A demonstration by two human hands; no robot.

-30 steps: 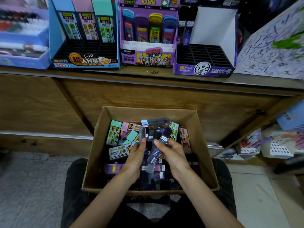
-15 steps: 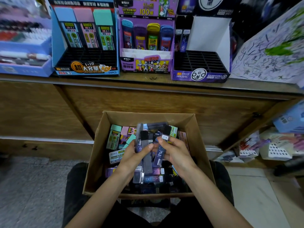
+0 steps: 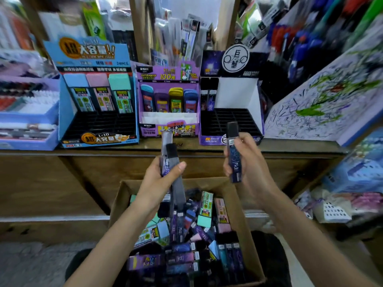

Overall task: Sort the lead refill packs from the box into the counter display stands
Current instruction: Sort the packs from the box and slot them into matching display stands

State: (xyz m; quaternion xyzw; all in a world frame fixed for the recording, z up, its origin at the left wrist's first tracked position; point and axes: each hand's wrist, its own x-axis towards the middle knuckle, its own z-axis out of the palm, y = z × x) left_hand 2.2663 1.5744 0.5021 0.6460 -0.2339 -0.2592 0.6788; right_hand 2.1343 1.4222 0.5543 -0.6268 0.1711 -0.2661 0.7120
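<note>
A cardboard box [image 3: 244,206] on my lap holds several lead refill packs [image 3: 204,210] in dark, teal, pink and blue. My left hand [image 3: 158,184] grips a small bundle of slim dark packs [image 3: 171,160] upright above the box. Raised in front of the counter's edge, my right hand [image 3: 246,162] holds one dark blue pack [image 3: 234,154] upright. Behind it stands the purple display stand [image 3: 230,125], with two dark packs in its back left slots. A blue stand [image 3: 97,121] holds three wide packs; the middle purple stand [image 3: 169,112] holds several coloured ones.
The stands sit on a wooden counter [image 3: 186,150]. A blue tray of pens [image 3: 27,119] is at the far left. A scribbled test-paper board [image 3: 323,104] leans at the right. Shelves of stationery rise behind, and low shelves with small packets [image 3: 335,206] lie to the right.
Both hands have lifted out of the box and moved apart. The right hand now carries one dark pack up toward the purple stand. The view has tilted upward.
</note>
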